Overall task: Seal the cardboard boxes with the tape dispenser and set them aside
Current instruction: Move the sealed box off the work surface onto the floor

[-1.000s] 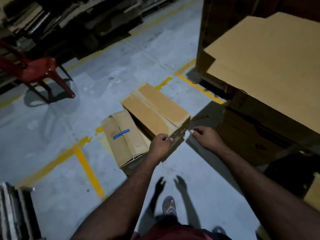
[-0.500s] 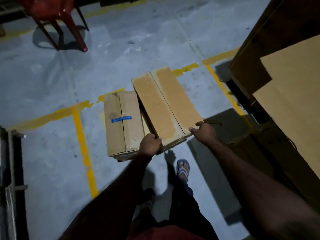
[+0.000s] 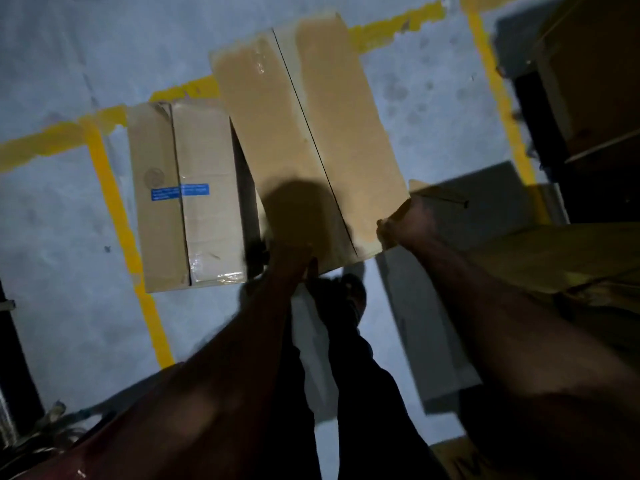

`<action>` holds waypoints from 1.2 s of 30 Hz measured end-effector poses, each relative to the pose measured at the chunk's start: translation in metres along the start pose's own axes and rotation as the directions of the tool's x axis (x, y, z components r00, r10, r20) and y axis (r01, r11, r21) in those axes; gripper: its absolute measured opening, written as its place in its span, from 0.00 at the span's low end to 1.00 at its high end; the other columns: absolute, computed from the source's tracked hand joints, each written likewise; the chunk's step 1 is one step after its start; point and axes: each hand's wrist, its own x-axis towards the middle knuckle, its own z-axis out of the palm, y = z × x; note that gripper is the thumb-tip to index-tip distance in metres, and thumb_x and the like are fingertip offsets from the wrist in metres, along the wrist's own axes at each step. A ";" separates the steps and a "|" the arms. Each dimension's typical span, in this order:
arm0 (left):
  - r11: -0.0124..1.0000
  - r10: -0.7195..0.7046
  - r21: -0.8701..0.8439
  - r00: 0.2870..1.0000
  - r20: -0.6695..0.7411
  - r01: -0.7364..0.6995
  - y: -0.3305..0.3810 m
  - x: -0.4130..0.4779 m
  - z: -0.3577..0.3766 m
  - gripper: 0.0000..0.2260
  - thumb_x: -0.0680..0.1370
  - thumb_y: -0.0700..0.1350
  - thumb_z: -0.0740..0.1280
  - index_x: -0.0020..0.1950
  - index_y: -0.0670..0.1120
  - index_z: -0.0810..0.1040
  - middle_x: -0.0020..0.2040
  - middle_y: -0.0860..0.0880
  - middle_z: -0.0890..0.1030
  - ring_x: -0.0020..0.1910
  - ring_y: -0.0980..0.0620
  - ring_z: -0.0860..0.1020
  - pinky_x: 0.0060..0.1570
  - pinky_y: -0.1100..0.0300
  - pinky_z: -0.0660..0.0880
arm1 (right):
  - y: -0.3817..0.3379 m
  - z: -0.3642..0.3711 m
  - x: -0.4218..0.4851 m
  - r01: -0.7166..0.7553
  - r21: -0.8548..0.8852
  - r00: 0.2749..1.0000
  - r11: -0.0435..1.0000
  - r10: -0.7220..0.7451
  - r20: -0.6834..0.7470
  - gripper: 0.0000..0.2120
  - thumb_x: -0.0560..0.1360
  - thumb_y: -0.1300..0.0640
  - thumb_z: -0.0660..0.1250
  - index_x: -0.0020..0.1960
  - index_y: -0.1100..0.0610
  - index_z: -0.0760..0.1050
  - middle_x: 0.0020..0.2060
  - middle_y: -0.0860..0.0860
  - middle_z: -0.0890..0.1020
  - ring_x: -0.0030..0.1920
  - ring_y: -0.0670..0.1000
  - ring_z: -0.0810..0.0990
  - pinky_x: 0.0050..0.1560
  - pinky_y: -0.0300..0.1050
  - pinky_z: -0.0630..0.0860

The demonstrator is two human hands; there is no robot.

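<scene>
Currently, left hand [image 3: 294,252]: arm stretched forward and down; grip clenched on the near edge of the large tan cardboard box [image 3: 304,133], close to its left corner.
Right hand [image 3: 403,223]: arm stretched forward; fingers curled round the near right corner.
Box position: between both grips, extending away over the grey concrete floor [image 3: 62,220].
Neighbour: smaller pale cardboard box with a blue label [image 3: 204,150], just beside its left side.

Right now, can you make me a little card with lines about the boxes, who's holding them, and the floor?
big box: flaps closed, held at its near end
left grip: on the big box's near edge
right grip: on its near right corner
small box: on the floor, left of the big box
blue label: across the small box's top
floor: grey, yellow lines
tape dispenser: not in view
</scene>
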 end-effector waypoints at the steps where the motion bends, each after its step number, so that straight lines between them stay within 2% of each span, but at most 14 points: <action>1: 0.999 0.030 -0.036 0.999 0.017 -0.029 0.001 0.004 0.002 0.13 0.72 0.41 0.69 0.55 0.41 0.74 0.46 0.44 0.76 0.46 0.48 0.78 0.42 0.58 0.78 | 0.000 0.004 0.008 -0.005 -0.008 1.000 1.000 0.005 0.019 0.43 0.64 0.39 0.72 0.70 0.63 0.69 0.64 0.59 0.78 0.63 0.58 0.78 0.63 0.55 0.76; 4: 0.997 -0.042 -0.058 0.999 -0.014 0.041 0.007 0.006 0.000 0.05 0.80 0.35 0.65 0.49 0.44 0.73 0.43 0.48 0.76 0.42 0.52 0.80 0.34 0.65 0.77 | -0.006 0.006 0.010 -0.009 -0.007 0.999 1.000 0.010 0.047 0.33 0.71 0.47 0.73 0.70 0.63 0.70 0.64 0.57 0.78 0.65 0.57 0.77 0.66 0.51 0.74; 8: 0.999 0.003 -0.037 0.992 -0.130 -0.008 0.026 -0.013 -0.012 0.10 0.77 0.36 0.68 0.46 0.52 0.77 0.45 0.51 0.80 0.50 0.45 0.82 0.50 0.47 0.83 | -0.014 -0.021 -0.002 0.017 0.118 0.999 0.993 -0.014 -0.031 0.29 0.65 0.46 0.79 0.60 0.60 0.77 0.55 0.57 0.82 0.56 0.58 0.82 0.55 0.49 0.79; 10: 0.996 0.072 -0.034 0.977 -0.199 -0.081 0.043 -0.028 -0.027 0.11 0.75 0.36 0.70 0.53 0.50 0.80 0.46 0.52 0.81 0.47 0.49 0.81 0.42 0.54 0.82 | -0.016 -0.036 -0.002 0.068 0.231 0.994 0.971 -0.045 -0.102 0.30 0.57 0.39 0.78 0.53 0.54 0.78 0.50 0.58 0.82 0.49 0.58 0.83 0.50 0.54 0.82; 12: 0.986 0.137 -0.070 0.971 -0.196 -0.153 0.068 -0.041 -0.043 0.19 0.73 0.38 0.72 0.64 0.48 0.79 0.51 0.51 0.84 0.49 0.50 0.83 0.41 0.58 0.82 | -0.031 -0.058 -0.006 0.151 0.360 0.981 0.921 -0.095 -0.169 0.29 0.55 0.38 0.76 0.50 0.53 0.78 0.48 0.58 0.82 0.45 0.58 0.82 0.46 0.55 0.83; 17: 0.939 0.304 -0.126 0.944 -0.127 -0.319 0.158 -0.085 -0.080 0.20 0.73 0.44 0.74 0.64 0.50 0.75 0.54 0.49 0.83 0.53 0.49 0.83 0.50 0.52 0.83 | -0.111 -0.136 -0.071 0.267 0.488 0.958 0.831 -0.173 -0.230 0.15 0.68 0.52 0.73 0.49 0.61 0.78 0.45 0.55 0.84 0.47 0.57 0.83 0.49 0.53 0.80; 19: 0.920 0.363 -0.093 0.916 -0.174 -0.382 0.188 -0.101 -0.093 0.20 0.71 0.47 0.73 0.61 0.49 0.77 0.53 0.49 0.85 0.52 0.47 0.84 0.55 0.43 0.82 | -0.131 -0.155 -0.096 0.296 0.493 0.948 0.818 -0.188 -0.258 0.13 0.71 0.51 0.71 0.44 0.61 0.76 0.39 0.56 0.81 0.42 0.59 0.81 0.41 0.48 0.75; 22: 0.868 0.456 -0.131 0.874 -0.169 -0.479 0.221 -0.135 -0.108 0.12 0.72 0.43 0.71 0.55 0.51 0.79 0.50 0.48 0.86 0.48 0.46 0.85 0.56 0.38 0.80 | -0.147 -0.175 -0.136 0.372 0.518 0.916 0.770 -0.214 -0.340 0.12 0.76 0.57 0.68 0.37 0.56 0.68 0.32 0.51 0.70 0.36 0.52 0.70 0.35 0.43 0.66; 24: 0.844 0.486 -0.157 0.856 -0.179 -0.512 0.243 -0.164 -0.118 0.17 0.73 0.44 0.71 0.61 0.52 0.78 0.58 0.48 0.83 0.51 0.48 0.83 0.60 0.41 0.79 | -0.157 -0.191 -0.172 0.428 0.539 0.891 0.726 -0.237 -0.389 0.03 0.78 0.60 0.65 0.49 0.55 0.78 0.41 0.48 0.78 0.44 0.49 0.76 0.43 0.40 0.73; 26: 0.812 0.540 -0.129 0.817 -0.203 -0.569 0.267 -0.193 -0.128 0.34 0.69 0.49 0.72 0.75 0.48 0.71 0.70 0.47 0.77 0.60 0.47 0.81 0.63 0.43 0.78 | -0.168 -0.212 -0.210 0.486 0.574 0.859 0.659 -0.240 -0.452 0.17 0.79 0.60 0.64 0.68 0.53 0.76 0.60 0.48 0.80 0.59 0.47 0.78 0.61 0.44 0.76; 27: 0.786 0.577 -0.126 0.791 -0.205 -0.606 0.279 -0.209 -0.132 0.36 0.68 0.50 0.72 0.76 0.48 0.70 0.69 0.47 0.78 0.60 0.47 0.82 0.62 0.43 0.78 | -0.175 -0.224 -0.230 0.513 0.571 0.840 0.641 -0.238 -0.487 0.18 0.80 0.60 0.64 0.69 0.53 0.76 0.63 0.49 0.80 0.61 0.48 0.78 0.64 0.47 0.76; 30: 0.671 0.704 -0.117 0.679 -0.208 -0.732 0.321 -0.264 -0.142 0.24 0.73 0.43 0.71 0.70 0.48 0.77 0.54 0.52 0.84 0.49 0.51 0.85 0.52 0.52 0.82 | -0.190 -0.265 -0.296 0.624 0.545 0.758 0.560 -0.267 -0.595 0.13 0.81 0.60 0.64 0.63 0.56 0.81 0.58 0.51 0.83 0.52 0.46 0.82 0.53 0.39 0.80; 32: 0.594 0.767 -0.103 0.600 -0.228 -0.798 0.348 -0.299 -0.146 0.23 0.74 0.43 0.69 0.69 0.46 0.78 0.56 0.52 0.83 0.51 0.54 0.84 0.50 0.55 0.82 | -0.196 -0.293 -0.344 0.684 0.491 0.693 0.539 -0.272 -0.668 0.12 0.81 0.59 0.65 0.61 0.57 0.82 0.54 0.50 0.83 0.46 0.43 0.81 0.42 0.30 0.78; 36: 0.420 0.871 -0.094 0.430 -0.238 -0.903 0.395 -0.369 -0.142 0.21 0.72 0.45 0.69 0.65 0.46 0.82 0.57 0.51 0.83 0.54 0.55 0.81 0.47 0.66 0.78 | -0.190 -0.343 -0.431 0.798 0.398 0.555 0.453 -0.291 -0.780 0.15 0.77 0.54 0.71 0.62 0.57 0.81 0.50 0.44 0.82 0.44 0.32 0.80 0.44 0.28 0.77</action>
